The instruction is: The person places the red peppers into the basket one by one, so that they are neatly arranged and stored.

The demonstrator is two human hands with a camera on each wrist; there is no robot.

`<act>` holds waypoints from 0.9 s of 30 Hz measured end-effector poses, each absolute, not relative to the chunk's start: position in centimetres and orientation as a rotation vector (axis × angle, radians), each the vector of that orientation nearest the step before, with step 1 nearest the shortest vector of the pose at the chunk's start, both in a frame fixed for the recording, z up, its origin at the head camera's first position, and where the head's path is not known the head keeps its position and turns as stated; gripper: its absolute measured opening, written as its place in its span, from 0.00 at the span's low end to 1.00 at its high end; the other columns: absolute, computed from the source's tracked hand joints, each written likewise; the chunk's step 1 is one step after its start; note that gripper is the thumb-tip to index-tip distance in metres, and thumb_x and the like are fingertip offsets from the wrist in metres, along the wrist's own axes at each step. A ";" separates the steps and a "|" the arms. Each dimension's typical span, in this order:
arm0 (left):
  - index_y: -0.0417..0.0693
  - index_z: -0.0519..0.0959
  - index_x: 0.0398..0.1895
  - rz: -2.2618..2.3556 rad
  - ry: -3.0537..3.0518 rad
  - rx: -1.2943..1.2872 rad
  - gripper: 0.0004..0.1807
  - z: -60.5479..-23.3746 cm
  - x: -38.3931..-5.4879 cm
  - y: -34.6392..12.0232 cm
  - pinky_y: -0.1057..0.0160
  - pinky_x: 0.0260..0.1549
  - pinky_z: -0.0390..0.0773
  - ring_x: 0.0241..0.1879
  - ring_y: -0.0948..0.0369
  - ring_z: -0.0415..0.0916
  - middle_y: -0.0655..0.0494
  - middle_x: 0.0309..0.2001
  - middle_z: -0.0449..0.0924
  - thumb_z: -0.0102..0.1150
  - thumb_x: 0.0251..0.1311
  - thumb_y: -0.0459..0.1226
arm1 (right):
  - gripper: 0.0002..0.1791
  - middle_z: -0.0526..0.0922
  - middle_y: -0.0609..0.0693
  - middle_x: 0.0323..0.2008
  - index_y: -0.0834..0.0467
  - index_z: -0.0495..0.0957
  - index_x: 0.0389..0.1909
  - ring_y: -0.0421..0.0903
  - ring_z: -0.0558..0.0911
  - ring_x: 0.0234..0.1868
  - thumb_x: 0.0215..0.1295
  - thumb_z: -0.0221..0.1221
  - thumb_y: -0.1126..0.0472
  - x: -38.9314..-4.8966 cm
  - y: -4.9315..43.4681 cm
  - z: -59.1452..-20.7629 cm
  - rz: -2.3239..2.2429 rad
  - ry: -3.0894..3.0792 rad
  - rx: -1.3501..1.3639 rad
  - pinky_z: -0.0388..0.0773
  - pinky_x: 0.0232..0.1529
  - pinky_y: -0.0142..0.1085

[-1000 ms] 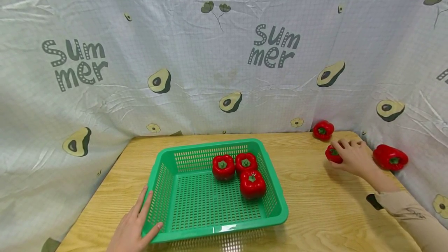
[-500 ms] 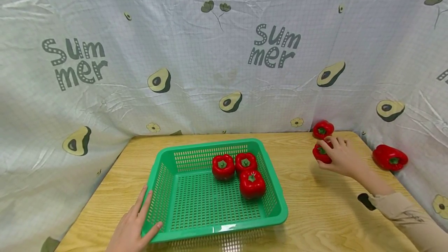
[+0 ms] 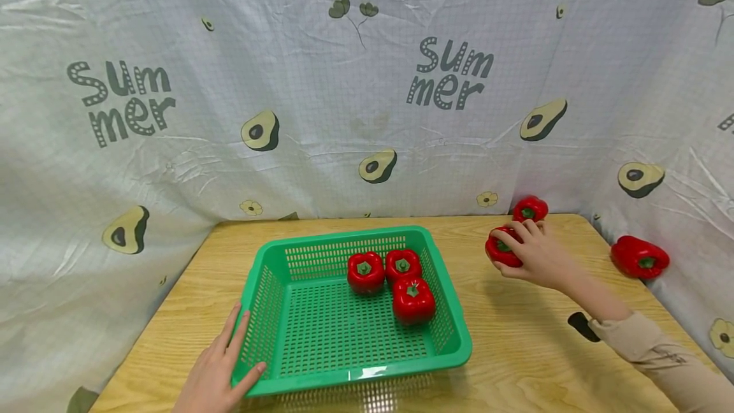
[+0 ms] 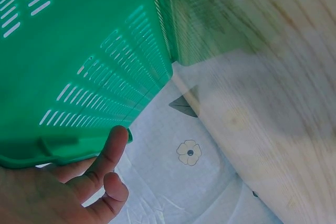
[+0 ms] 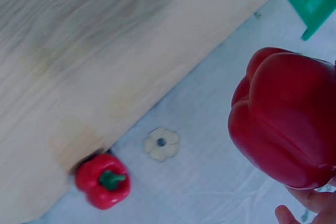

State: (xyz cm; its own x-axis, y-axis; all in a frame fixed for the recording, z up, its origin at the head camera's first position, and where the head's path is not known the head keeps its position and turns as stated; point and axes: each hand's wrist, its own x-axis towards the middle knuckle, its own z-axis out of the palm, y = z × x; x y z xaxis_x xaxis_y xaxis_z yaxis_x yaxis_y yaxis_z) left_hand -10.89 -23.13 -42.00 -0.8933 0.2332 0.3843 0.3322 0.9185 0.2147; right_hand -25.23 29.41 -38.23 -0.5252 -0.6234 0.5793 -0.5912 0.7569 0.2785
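Note:
My right hand (image 3: pixel 536 255) grips a red bell pepper (image 3: pixel 500 247) above the table, right of the basket; the right wrist view shows this pepper (image 5: pixel 286 119) large and close. At the near left corner of a green plastic basket (image 3: pixel 367 373), my left hand (image 3: pixel 215 362) rests with fingers over the rim and thumb along the front edge. In the left wrist view, that hand's fingers (image 4: pixel 107 156) touch the basket's edge. Inside the basket, toward its right side, several red bell peppers (image 3: pixel 414 302) would be too many to say: three sit close together with green stems up.
One red bell pepper (image 3: pixel 530 209) stands at the table's back edge, behind the right hand. Another bell pepper (image 3: pixel 639 257) lies on its side at the right edge. A white printed curtain (image 3: pixel 321 94) hangs behind the wooden table (image 3: pixel 504 336).
My right hand has carried the gripped bell pepper leftward from the table's right side, toward the basket. The left hand and the basket have stayed in place.

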 end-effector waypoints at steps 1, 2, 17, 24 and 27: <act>0.35 0.56 0.65 -0.393 -2.718 -0.416 0.44 -42.0 -10.9 -23.1 0.43 0.37 0.72 0.51 0.40 0.69 0.40 0.67 0.51 0.60 0.49 0.49 | 0.29 0.73 0.60 0.41 0.55 0.73 0.46 0.58 0.69 0.39 0.59 0.43 0.35 -25.2 29.2 -38.1 -0.062 -2.268 0.913 0.62 0.36 0.54; 0.34 0.57 0.64 -0.394 -2.713 -0.417 0.44 -42.0 -10.9 -23.1 0.44 0.37 0.72 0.51 0.40 0.69 0.40 0.66 0.51 0.60 0.49 0.49 | 0.28 0.73 0.60 0.41 0.55 0.73 0.47 0.58 0.69 0.39 0.58 0.46 0.36 -25.1 28.9 -38.0 -0.060 -2.264 0.921 0.62 0.36 0.53; 0.39 0.51 0.68 -0.378 -2.752 -0.394 0.46 -42.1 -10.7 -23.2 0.42 0.38 0.71 0.53 0.38 0.67 0.42 0.68 0.48 0.59 0.50 0.50 | 0.28 0.73 0.55 0.44 0.55 0.74 0.47 0.55 0.68 0.42 0.59 0.45 0.37 -23.7 25.4 -35.8 0.045 -2.203 1.056 0.60 0.39 0.51; 0.39 0.51 0.67 -0.337 -2.779 -0.379 0.47 -41.8 -10.6 -23.1 0.43 0.36 0.71 0.50 0.40 0.70 0.41 0.67 0.49 0.59 0.49 0.52 | 0.30 0.75 0.53 0.42 0.54 0.74 0.48 0.53 0.69 0.41 0.58 0.42 0.36 -23.3 23.6 -35.1 0.018 -2.164 1.103 0.61 0.41 0.50; 0.39 0.52 0.67 -0.304 -2.804 -0.361 0.46 -41.6 -10.6 -23.1 0.45 0.35 0.72 0.48 0.41 0.71 0.40 0.66 0.51 0.58 0.50 0.52 | 0.27 0.75 0.53 0.42 0.53 0.74 0.47 0.52 0.69 0.41 0.55 0.51 0.38 -23.1 22.7 -34.7 0.013 -2.151 1.142 0.61 0.40 0.49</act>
State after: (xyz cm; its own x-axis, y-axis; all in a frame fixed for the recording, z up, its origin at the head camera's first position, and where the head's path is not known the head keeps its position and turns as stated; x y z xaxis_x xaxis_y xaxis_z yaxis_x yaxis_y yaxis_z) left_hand -10.58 -23.09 -41.61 -0.9243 0.2131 0.3167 0.2760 0.9462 0.1689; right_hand -23.09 22.74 -34.69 -0.3740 -0.7256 0.5776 -0.7328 0.6130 0.2956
